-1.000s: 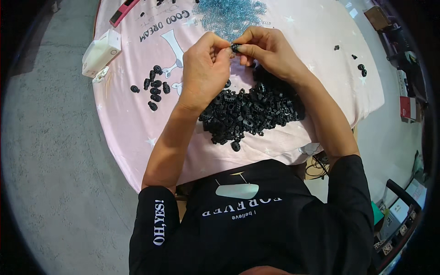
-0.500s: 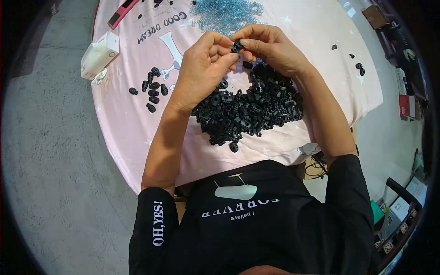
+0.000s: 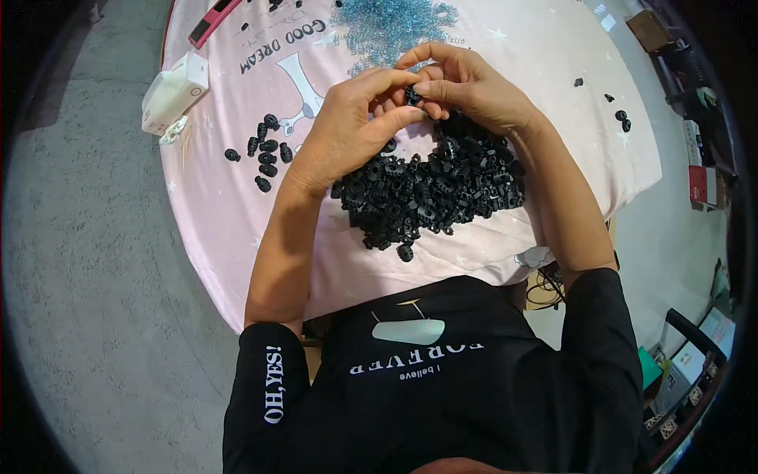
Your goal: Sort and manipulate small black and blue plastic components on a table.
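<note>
Above the far edge of a heap of black plastic cord-lock parts (image 3: 430, 189), my two hands meet. Between the fingertips is a small black cord-lock part (image 3: 412, 95), partly covered. My left hand (image 3: 359, 118) is closed around its left side, with the thumb stretched over toward the right fingers. From the right, my right hand (image 3: 474, 87) pinches the same part between thumb and forefinger. Its finer shape is hidden by the fingers. Several oval black cord locks (image 3: 268, 146) lie in a loose group left of my left forearm.
Beyond my hands spreads a pile of tiny bluish, shiny coil-like pieces (image 3: 387, 35). A white tissue box (image 3: 175, 93) and a pink-red device (image 3: 213, 22) stand at the left edge of the pink cloth (image 3: 229, 213). A few black pieces (image 3: 622, 120) lie at the right.
My left thumb has moved up and over toward my right fingers, and the black part is more covered. The heap and the group at the left look the same.
</note>
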A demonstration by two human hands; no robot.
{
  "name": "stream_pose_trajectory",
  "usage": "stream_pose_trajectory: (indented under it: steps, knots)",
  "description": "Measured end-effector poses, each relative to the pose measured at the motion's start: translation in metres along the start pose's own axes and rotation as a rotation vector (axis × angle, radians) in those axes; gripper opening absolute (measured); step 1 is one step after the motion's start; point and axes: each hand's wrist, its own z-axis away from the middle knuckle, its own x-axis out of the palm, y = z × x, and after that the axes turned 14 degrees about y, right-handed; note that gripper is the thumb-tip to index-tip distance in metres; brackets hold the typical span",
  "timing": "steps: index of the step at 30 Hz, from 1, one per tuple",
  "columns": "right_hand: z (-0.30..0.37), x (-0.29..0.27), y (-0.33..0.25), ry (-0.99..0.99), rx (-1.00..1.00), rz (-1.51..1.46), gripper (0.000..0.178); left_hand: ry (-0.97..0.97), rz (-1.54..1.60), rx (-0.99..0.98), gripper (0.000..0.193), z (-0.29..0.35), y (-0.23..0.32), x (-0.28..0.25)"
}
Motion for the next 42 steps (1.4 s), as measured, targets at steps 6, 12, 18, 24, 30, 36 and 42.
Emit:
stream_pose_trajectory:
  steps: [6,12,18,24,30,36,42]
  knots:
    - [0.001,-0.003,0.000,-0.003,0.031,-0.045,0.030,-0.011,-0.185,0.105,0.028,0.001,0.015,0.005]
    - [0.000,-0.002,-0.001,-0.040,0.028,-0.056,0.030,0.084,-0.238,0.252,0.025,0.002,0.010,0.006]
    - [-0.001,-0.021,-0.008,0.193,-0.092,0.331,0.015,0.459,-0.392,0.113,0.021,-0.015,-0.012,-0.030]
    - [0.000,-0.023,-0.006,0.168,-0.142,0.566,0.013,0.361,-0.952,-0.166,0.031,-0.015,-0.024,-0.104]
    - [0.006,-0.006,-0.011,0.182,-0.271,1.139,0.028,0.432,-1.002,-0.155,0.035,-0.012,-0.033,-0.127]
    - [0.009,0.000,-0.009,0.166,-0.363,1.212,0.021,0.391,-0.485,0.076,0.014,-0.015,-0.021,-0.065]
    - [0.008,-0.003,-0.004,0.088,-0.380,1.094,0.022,0.081,-0.455,0.358,0.014,-0.005,-0.014,0.009]
